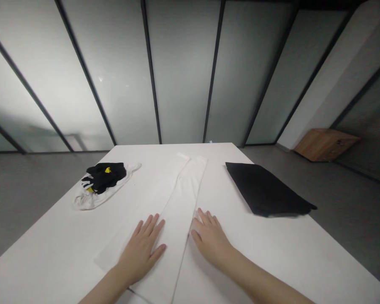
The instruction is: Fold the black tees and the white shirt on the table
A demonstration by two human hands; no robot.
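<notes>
A thin white garment [179, 202] lies flat and lengthwise along the middle of the white table, its far end narrow and forked. It blends into the tabletop, so I cannot tell its exact kind. My left hand [142, 247] rests palm down on its left part, fingers spread, near a long fold line. Opposite, my right hand [210, 236] lies with outstretched fingers at the garment's right edge. Nothing is gripped in either hand. The part of the cloth beneath my left hand and wrist is hidden.
Toward the left edge of the white table [66, 253] sits a crumpled black cloth [103, 177] with yellow and white marks, on a bunched white cloth [85, 202]. A folded black cloth [266, 190] lies at the right. A wooden box [323, 143] stands beyond, by frosted glass panels [183, 71].
</notes>
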